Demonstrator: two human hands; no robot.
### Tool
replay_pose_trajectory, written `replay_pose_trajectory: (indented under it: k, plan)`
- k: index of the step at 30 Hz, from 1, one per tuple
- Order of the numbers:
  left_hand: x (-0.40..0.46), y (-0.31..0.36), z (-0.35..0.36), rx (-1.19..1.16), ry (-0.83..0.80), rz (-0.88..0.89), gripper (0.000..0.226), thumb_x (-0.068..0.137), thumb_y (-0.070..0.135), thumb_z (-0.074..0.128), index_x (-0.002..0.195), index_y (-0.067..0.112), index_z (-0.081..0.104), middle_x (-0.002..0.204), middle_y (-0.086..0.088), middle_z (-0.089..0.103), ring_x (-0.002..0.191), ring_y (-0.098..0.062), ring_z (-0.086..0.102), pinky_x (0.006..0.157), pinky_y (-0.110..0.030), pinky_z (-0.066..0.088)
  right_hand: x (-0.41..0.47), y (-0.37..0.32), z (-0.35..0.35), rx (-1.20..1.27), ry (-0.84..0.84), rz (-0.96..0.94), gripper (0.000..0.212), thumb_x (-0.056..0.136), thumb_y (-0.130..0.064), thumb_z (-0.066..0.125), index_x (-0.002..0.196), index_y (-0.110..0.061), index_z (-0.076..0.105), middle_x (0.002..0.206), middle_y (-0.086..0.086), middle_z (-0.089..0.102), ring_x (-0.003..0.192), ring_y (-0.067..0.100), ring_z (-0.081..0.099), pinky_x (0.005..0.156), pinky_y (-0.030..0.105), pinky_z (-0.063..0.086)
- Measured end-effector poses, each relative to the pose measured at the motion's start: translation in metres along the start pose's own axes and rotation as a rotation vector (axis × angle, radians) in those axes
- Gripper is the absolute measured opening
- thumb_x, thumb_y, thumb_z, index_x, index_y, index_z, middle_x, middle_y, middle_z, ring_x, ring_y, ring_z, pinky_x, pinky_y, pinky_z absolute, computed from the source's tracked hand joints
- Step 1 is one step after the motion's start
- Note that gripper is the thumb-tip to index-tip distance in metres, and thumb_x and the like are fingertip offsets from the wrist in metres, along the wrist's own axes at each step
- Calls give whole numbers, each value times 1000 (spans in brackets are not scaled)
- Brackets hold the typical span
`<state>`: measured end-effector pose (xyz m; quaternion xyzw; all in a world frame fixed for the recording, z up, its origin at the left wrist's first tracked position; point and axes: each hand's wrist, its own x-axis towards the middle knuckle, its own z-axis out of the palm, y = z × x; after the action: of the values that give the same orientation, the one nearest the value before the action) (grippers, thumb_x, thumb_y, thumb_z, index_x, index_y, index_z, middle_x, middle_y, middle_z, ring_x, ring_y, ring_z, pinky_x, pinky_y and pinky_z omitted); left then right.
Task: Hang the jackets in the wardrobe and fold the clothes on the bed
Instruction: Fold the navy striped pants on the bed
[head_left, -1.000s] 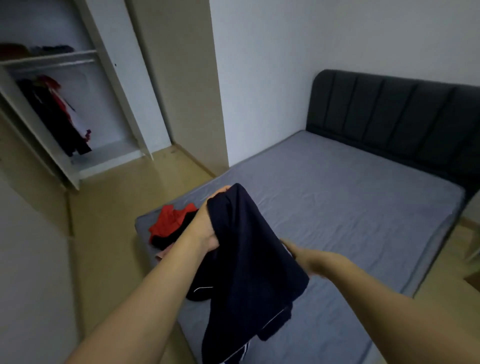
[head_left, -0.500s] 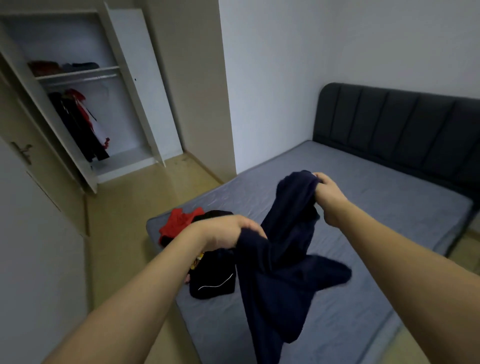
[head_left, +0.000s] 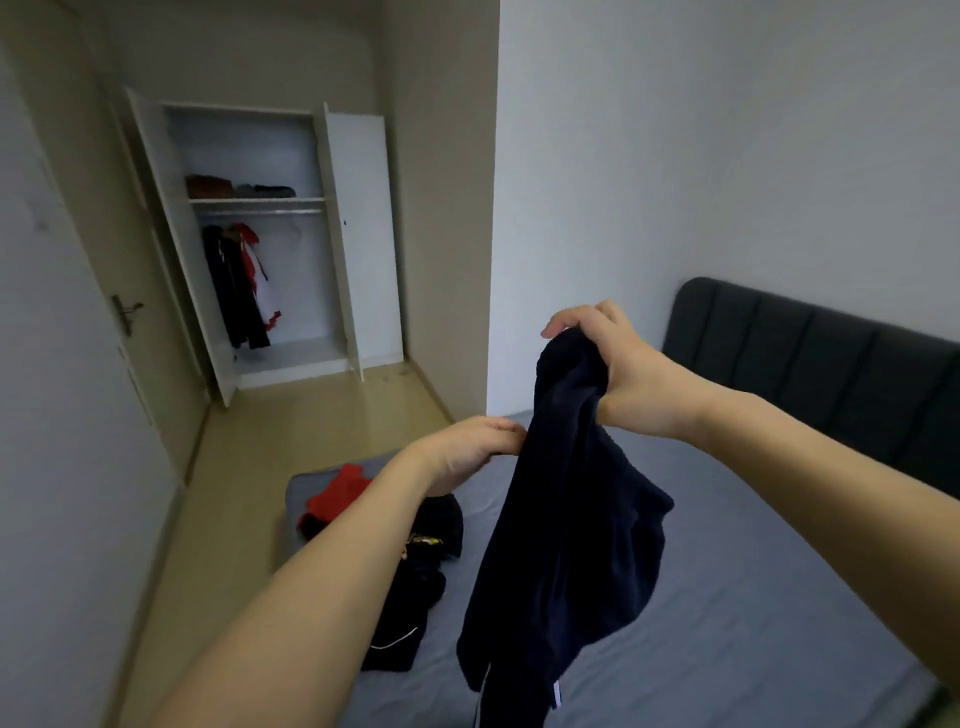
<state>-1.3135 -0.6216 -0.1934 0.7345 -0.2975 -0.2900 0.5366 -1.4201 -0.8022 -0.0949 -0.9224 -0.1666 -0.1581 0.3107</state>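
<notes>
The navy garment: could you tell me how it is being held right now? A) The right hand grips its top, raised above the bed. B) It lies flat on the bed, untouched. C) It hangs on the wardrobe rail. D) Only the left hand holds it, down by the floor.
A: the right hand grips the top of the navy garment, which hangs down above the bed, with the left hand at its edge.

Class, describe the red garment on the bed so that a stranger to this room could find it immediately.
Start at the grey bed with the dark padded headboard. Go to its near corner facing the open white wardrobe, where clothes lie in a small heap. The red garment sits at the outer edge, the only bright piece beside black clothes.
</notes>
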Motion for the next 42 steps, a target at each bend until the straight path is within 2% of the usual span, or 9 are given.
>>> replay_pose_trajectory:
  k: [2,5,10,14,17,20,24,34,42]
  plan:
    - [11,6,21,-68,62,17,43,85,23,66,124,8,57,116,-6,65,106,-11,60,109,-41,36,-7,5,-17,-110,-22,-48,82,74,0,69,131,-46,32,113,-9,28,95,-7,47,78,9,47]
    - [24,26,44,-63,156,55,56,86,40,58,139,27,44,136,6,55,118,-4,54,111,-38,35,-17,6,-33,-180,-25,-176,90,75,-3,72,136,-48,24,112,-16,21,94,1,50,76,11,48]
    - [20,58,54,44,234,146,23,91,23,50,95,18,72,87,7,72,79,-5,65,80,-31,49,-27,4,-59,-434,132,-371,87,75,5,63,141,-38,25,115,-14,17,88,17,51,71,30,52]
    - [-11,102,31,-307,480,301,16,78,6,52,88,8,65,85,-13,62,80,-27,57,70,-34,44,-25,19,-80,-300,296,-21,91,76,0,60,144,-42,16,128,-8,26,95,16,54,88,38,51]
    - [-39,140,25,-410,414,463,22,72,3,50,85,8,67,85,-14,61,79,-26,57,69,-32,47,-8,22,-70,-238,131,253,79,77,-17,66,146,-31,29,129,3,52,110,21,55,91,30,44]
    - [-63,155,13,-443,421,536,23,77,-2,46,86,7,66,87,-13,64,82,-24,61,74,-34,51,8,11,-54,14,66,294,34,69,-19,70,102,-15,64,97,5,71,96,27,66,83,41,56]
    - [-94,149,-24,-457,658,510,26,80,-3,46,77,15,65,78,-7,64,74,-20,60,66,-30,52,19,-18,-44,355,-20,247,34,55,-18,72,89,-14,65,79,2,70,76,21,64,69,34,52]
    - [-186,98,-147,251,1401,274,16,96,36,50,84,29,41,79,8,54,65,-6,53,49,-27,34,66,-148,40,1159,-566,59,29,83,-9,66,111,-7,69,108,16,69,95,26,70,81,34,57]
    - [-124,42,-136,930,1330,103,33,102,48,36,94,16,38,86,-2,54,67,-22,48,53,-32,31,50,-69,61,1196,-439,300,64,73,2,65,133,-14,54,124,19,63,105,31,66,88,40,56]
